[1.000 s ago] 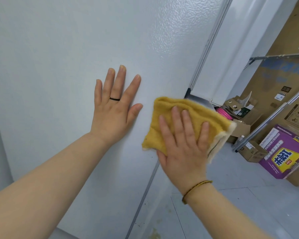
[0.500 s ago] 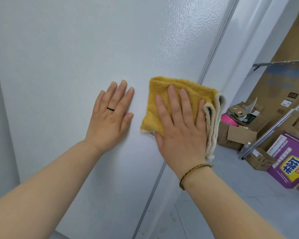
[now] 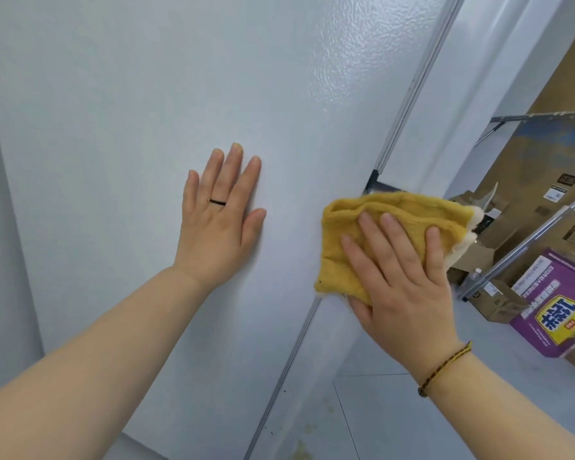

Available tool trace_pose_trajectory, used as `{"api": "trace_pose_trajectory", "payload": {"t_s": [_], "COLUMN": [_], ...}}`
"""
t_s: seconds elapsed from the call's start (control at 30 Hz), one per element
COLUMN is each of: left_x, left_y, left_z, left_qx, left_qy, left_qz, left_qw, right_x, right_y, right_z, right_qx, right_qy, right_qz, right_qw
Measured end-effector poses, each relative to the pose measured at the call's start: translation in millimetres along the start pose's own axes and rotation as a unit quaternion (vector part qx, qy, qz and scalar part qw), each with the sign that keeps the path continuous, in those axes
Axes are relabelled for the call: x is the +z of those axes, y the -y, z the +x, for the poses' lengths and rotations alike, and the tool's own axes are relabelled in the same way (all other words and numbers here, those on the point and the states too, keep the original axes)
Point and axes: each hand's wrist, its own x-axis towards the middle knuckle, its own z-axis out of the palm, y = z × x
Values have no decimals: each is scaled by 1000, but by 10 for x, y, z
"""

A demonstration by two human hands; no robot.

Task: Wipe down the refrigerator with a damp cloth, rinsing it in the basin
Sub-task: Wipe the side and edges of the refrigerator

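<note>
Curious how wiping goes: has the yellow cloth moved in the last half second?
Yes. The yellow cloth slid down and rightward; the dark bracket at the refrigerator edge, covered before, now shows above it.

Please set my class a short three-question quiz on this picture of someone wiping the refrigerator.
1. True or false: the left hand grips the yellow cloth.
2. The right hand presses the cloth flat against: A) the refrigerator; B) a basin; C) a table.
3. Fill in: one finger of the left hand wears a black ____.
Key: 1 false; 2 A; 3 ring.
</note>
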Motion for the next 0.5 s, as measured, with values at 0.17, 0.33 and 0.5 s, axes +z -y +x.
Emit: {"api": "trace_pose_trajectory", "payload": {"t_s": [0.17, 0.33, 0.5], "left_x": [25, -2, 2], "left_y": [-11, -33, -57], "left_z": [-355, -389, -421], "left_qx": [-81, -97, -98], "left_qy": [87, 115, 117], "left_qz": [-4, 7, 10], "left_qw": [993, 989, 988], "right_x": [201, 264, 170], "right_y": [549, 707, 272], "right_z": [-789, -1166, -615], "right_qx": [-72, -243, -146], "right_qy": [60, 137, 9], "right_qz": [32, 67, 55], "right_qw": [995, 958, 988]}}
